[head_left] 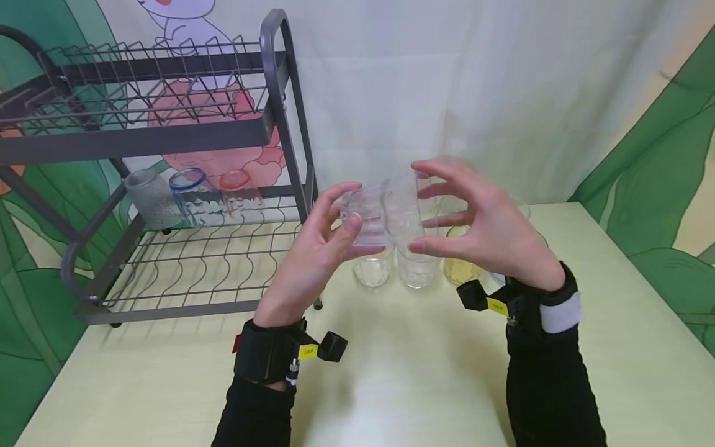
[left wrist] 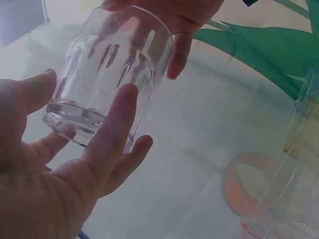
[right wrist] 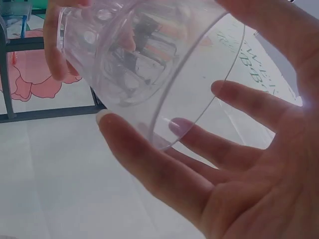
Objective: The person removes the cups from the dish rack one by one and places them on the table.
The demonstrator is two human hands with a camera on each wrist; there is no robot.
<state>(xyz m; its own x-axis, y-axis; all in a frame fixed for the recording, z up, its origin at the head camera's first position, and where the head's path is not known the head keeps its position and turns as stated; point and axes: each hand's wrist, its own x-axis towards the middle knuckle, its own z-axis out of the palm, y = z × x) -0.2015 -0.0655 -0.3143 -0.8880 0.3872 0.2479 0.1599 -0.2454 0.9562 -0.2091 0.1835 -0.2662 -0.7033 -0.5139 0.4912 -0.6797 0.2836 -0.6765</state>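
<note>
A clear drinking glass with a faceted lower part is held sideways in the air between both hands, above the table. My left hand grips its base end, with thumb and fingers around it. Around the rim end curl the thumb and fingers of my right hand. In the left wrist view the glass looks transparent, with nothing inside it. Its wide mouth faces the right palm in the right wrist view. Behind and below it stand two clear glasses, one on the left and one beside it.
A yellow-tinted glass stands under the right hand, with more glassware partly hidden behind that hand. At left, a two-tier dark metal rack holds a frosted glass, a blue-rimmed glass and a red-rimmed glass on its lower tier.
</note>
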